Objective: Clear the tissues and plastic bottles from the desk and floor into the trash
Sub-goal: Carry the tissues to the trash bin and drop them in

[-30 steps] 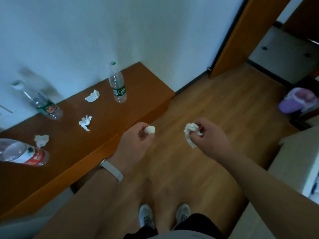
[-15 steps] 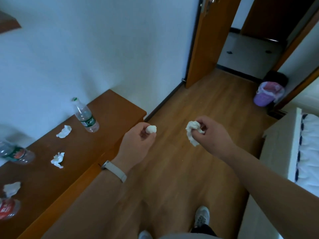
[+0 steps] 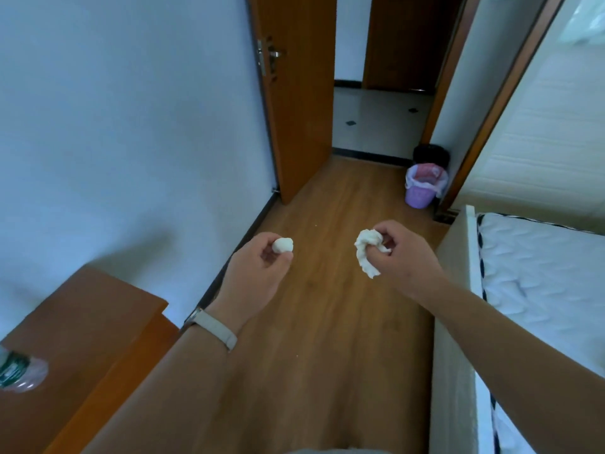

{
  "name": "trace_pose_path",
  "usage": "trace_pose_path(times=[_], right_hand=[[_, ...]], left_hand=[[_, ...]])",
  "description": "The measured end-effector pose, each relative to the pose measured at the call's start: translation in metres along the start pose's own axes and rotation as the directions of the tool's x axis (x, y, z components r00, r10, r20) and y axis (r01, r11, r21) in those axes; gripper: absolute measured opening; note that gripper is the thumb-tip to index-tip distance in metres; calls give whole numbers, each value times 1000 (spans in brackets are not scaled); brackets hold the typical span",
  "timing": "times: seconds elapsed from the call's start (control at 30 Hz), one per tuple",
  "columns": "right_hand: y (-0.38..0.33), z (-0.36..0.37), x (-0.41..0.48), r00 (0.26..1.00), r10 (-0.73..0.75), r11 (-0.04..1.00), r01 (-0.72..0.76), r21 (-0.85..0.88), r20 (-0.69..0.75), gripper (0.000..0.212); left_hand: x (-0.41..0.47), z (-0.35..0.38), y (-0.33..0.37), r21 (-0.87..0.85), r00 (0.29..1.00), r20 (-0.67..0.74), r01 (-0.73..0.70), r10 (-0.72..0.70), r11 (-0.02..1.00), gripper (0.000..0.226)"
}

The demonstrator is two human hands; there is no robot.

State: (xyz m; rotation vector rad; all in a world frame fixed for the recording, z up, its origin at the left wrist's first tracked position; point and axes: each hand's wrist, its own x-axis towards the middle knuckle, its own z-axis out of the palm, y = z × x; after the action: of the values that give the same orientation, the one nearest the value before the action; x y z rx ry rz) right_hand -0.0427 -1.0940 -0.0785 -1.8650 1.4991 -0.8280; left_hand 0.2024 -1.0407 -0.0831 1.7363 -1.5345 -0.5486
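My left hand (image 3: 258,273) is closed around a small balled white tissue (image 3: 283,245) that pokes out above the fingers. My right hand (image 3: 404,257) grips a larger crumpled white tissue (image 3: 366,253) that hangs down a little. Both hands are held out over the wooden floor. A purple trash bin (image 3: 422,193) with a pink liner stands ahead on the right, near the doorway. On the brown desk (image 3: 82,322) at the lower left, only part of one plastic bottle (image 3: 19,371) with a green label shows at the frame edge.
An open wooden door (image 3: 294,93) stands ahead on the left. A black bin (image 3: 430,154) sits behind the purple one. A bed (image 3: 540,290) with a white mattress runs along the right side. The white wall borders the left.
The view has swung right and forward, away from the desk. The desk's tissues and other bottles have left the frame. The purple bin now shows ahead. Both hands still hold their tissues.
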Motion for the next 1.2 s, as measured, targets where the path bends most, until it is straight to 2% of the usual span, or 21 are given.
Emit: trace_pose_path(times=[0.17, 0.33, 0.5, 0.63, 0.87, 1.07, 1.2], right_hand=[[35, -43, 37, 995, 65, 998, -66, -13, -79, 7], [62, -51, 87, 984, 121, 991, -127, -38, -129, 12], [70, -43, 155, 969, 170, 979, -187, -84, -180, 16], [67, -23, 225, 940, 230, 961, -260, -90, -253, 16], [38, 17, 360, 929, 284, 937, -321, -138, -237, 16], [35, 30, 429, 913, 334, 924, -367, -111, -235, 14], [50, 23, 467, 901, 336, 917, -380, -123, -275, 23]], left_hand=[[61, 48, 37, 9, 992, 97, -80, 79, 997, 16], [133, 77, 40, 29, 973, 170, -161, 154, 987, 18], [222, 96, 19, -12, 957, 240, -167, 165, 986, 20], [307, 93, -7, -2, 933, 285, -230, 220, 973, 21], [449, 71, -63, -27, 928, 311, -208, 206, 978, 20], [524, 86, -80, -42, 900, 386, -202, 202, 979, 22], [567, 111, -76, -36, 874, 418, -256, 247, 966, 22]])
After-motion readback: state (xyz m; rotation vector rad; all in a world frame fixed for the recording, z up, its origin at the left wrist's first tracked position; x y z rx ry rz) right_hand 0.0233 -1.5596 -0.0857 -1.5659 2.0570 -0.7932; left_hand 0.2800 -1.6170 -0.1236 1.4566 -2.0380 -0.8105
